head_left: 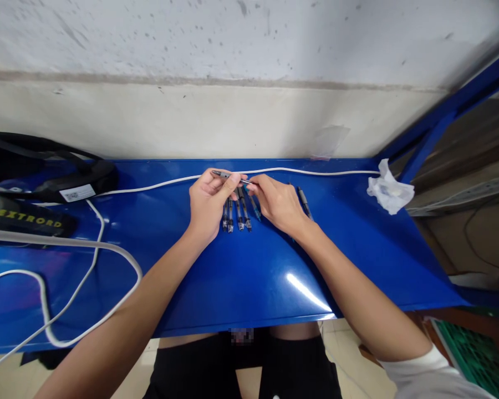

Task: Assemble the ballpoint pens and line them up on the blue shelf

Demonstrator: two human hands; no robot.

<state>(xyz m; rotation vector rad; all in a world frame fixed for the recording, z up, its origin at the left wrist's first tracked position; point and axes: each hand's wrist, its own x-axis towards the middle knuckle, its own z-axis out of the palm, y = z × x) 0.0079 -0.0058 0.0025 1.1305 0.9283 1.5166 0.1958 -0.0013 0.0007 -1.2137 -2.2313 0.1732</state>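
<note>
My left hand (210,202) is closed on a dark pen (222,174), which lies slantwise across the fingers under the thumb. The fingers of my right hand (276,200) pinch the pen's thin right end, close to the left thumb. Both hands are above the blue table. Below and between them several dark pens (240,213) lie side by side, their clear ends toward me and their far ends partly hidden by the hands. A blue-tinted pen (254,206) lies beside my right fingers. Right of my right hand is another dark pen (304,202), partly covered by the wrist.
A white cable (274,169) runs along the back of the blue table (249,277), and thicker white cable loops (120,255) cross its left side. A black headset-like object (83,180) is at the left. Crumpled tissue (390,189) sits at the right edge, near a blue frame (426,138).
</note>
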